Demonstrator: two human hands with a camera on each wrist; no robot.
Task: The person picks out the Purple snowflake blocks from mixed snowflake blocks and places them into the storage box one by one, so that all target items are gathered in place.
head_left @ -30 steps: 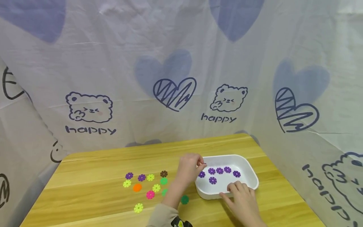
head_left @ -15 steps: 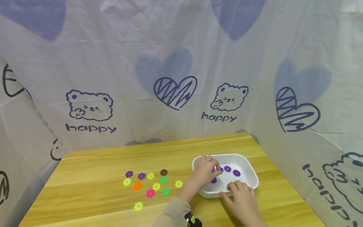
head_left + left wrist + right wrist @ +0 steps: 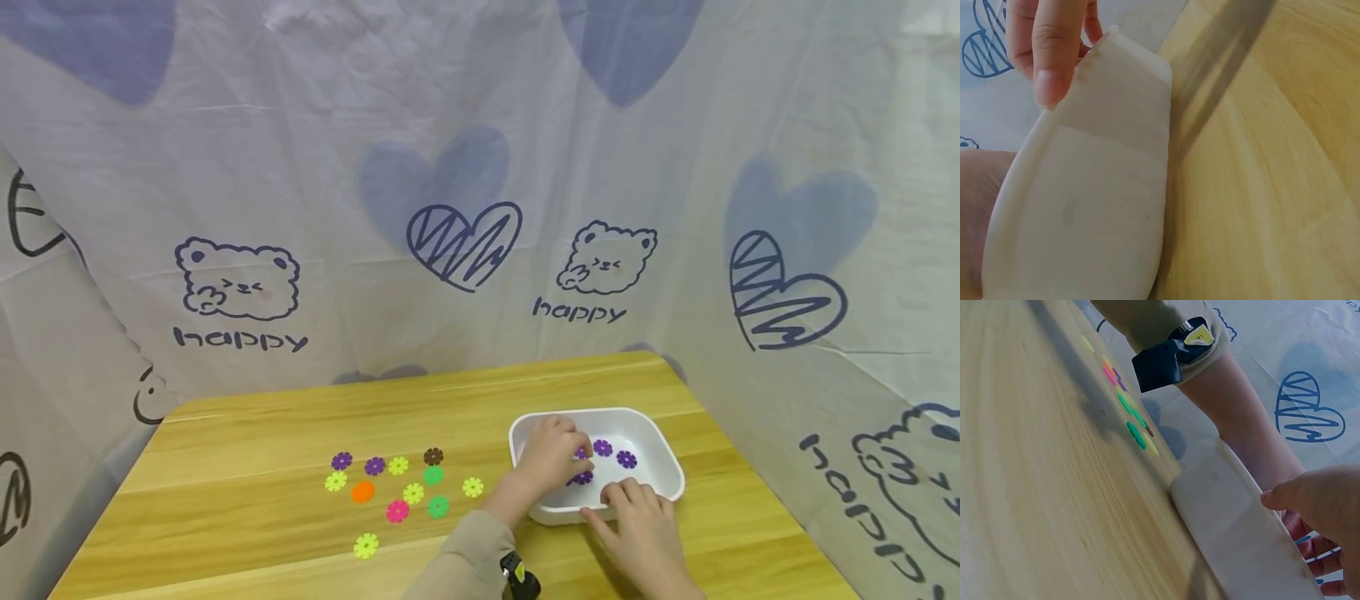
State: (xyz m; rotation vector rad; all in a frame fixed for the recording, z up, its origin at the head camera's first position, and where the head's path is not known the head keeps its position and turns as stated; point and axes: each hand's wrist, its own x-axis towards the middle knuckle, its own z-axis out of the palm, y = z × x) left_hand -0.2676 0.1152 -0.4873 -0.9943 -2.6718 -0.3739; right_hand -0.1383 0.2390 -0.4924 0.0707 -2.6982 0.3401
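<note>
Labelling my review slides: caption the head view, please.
Left hand among purple discs inside a white tray, right hand gripping its near rim.

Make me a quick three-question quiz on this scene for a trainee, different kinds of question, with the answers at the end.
1. True or false: the brown piece lies outside the white tray.
2. Which hand has its thumb outside the tray's near rim and its fingers reaching inside?
3. What colour are the visible pieces in the tray?
A) green
B) purple
C) pink

Key:
1. True.
2. The right hand.
3. B.
</note>
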